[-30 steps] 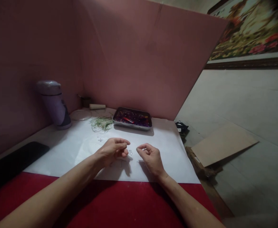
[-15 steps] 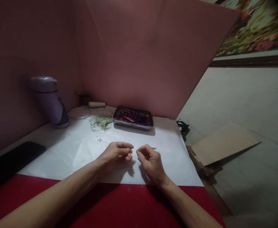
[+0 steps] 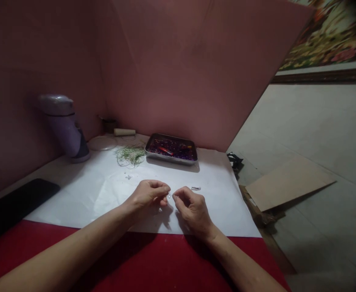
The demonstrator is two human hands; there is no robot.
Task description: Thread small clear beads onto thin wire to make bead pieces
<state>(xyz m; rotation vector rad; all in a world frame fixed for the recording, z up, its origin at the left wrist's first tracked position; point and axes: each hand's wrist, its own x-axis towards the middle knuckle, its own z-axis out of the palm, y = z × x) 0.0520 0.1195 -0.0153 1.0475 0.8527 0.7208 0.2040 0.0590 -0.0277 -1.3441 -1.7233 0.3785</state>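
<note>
My left hand (image 3: 152, 194) pinches a tiny shiny ring-like piece (image 3: 169, 195) between thumb and forefinger, above the white paper (image 3: 111, 198). Close by on its right, my right hand (image 3: 191, 206) is closed in a pinch, its fingertips facing the piece; whatever it holds is too small to make out. Just beyond the right hand lies a small metal clip-like item (image 3: 196, 188). Several small shiny rings (image 3: 128, 177) rest on the paper, past the left forearm.
A metal tray (image 3: 171, 159) of dark purple beads stands at the back, beside a tangle of greenish thread (image 3: 130, 155). Further left are a purple flask (image 3: 65, 129) and a pale roll (image 3: 124, 132). A black flat object (image 3: 19, 207) lies at the left edge.
My right hand's fingertips have come slightly closer to the left hand. The shiny piece at the left fingertips shows more clearly, and the clip-like item is now more exposed.
</note>
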